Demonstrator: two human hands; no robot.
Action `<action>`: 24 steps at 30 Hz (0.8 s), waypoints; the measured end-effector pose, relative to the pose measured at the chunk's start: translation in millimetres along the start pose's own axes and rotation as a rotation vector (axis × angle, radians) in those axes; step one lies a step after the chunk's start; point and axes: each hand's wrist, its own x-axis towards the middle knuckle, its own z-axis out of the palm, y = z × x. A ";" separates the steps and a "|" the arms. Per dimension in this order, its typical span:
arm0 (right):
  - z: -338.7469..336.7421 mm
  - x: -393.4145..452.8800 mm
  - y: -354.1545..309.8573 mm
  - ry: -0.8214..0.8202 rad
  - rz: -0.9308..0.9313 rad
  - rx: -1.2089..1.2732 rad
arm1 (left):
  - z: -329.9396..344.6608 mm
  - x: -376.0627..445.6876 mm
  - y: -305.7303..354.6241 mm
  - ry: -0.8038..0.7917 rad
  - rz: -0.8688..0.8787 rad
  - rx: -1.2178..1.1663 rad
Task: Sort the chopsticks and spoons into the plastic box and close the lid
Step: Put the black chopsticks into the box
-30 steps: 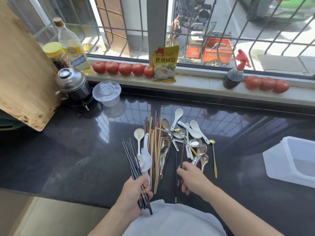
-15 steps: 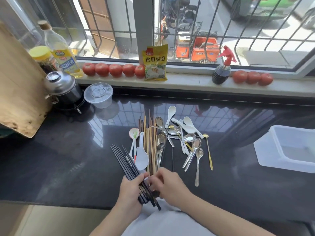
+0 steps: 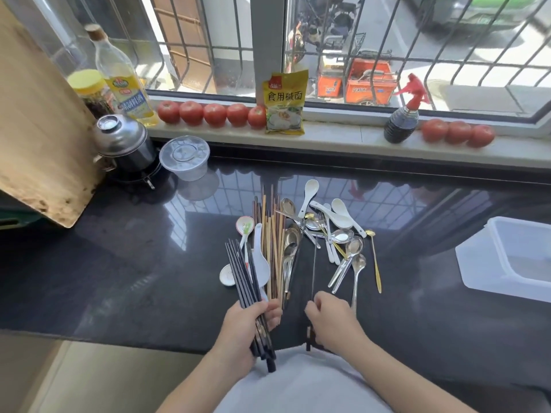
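Note:
My left hand [image 3: 243, 332] grips a bundle of black chopsticks [image 3: 241, 272] that fans up and left over the dark counter. My right hand [image 3: 332, 321] pinches a single black chopstick [image 3: 313, 263] lying on the counter. Between them lie wooden chopsticks [image 3: 272, 239] in a loose row. Metal spoons [image 3: 347, 248] and white ceramic spoons [image 3: 340, 216] are heaped to the right of them, with a gold spoon [image 3: 375, 263] at the edge. The open plastic box [image 3: 512, 260] stands at the far right, partly cut off.
A wooden cutting board [image 3: 35, 129] leans at the left beside a steel pot [image 3: 125, 144] and a round plastic container [image 3: 185, 158]. The windowsill holds tomatoes [image 3: 214, 114], an oil bottle [image 3: 122, 81], a yellow packet [image 3: 284, 102] and a spray bottle [image 3: 402, 114].
My right hand left the bundle, where it had met my left hand, and moved right onto a single black chopstick. The left hand keeps its bundle.

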 end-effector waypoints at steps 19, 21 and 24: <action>22.3 88.7 -45.4 0.135 0.181 -0.096 | -53.1 -19.2 27.2 0.145 0.044 -0.207; 19.6 92.4 -44.8 0.117 0.210 -0.028 | -50.1 -20.1 25.2 0.141 0.026 -0.233; 7.4 88.5 -32.5 0.054 0.226 0.152 | -45.7 -17.8 24.0 0.128 0.014 -0.226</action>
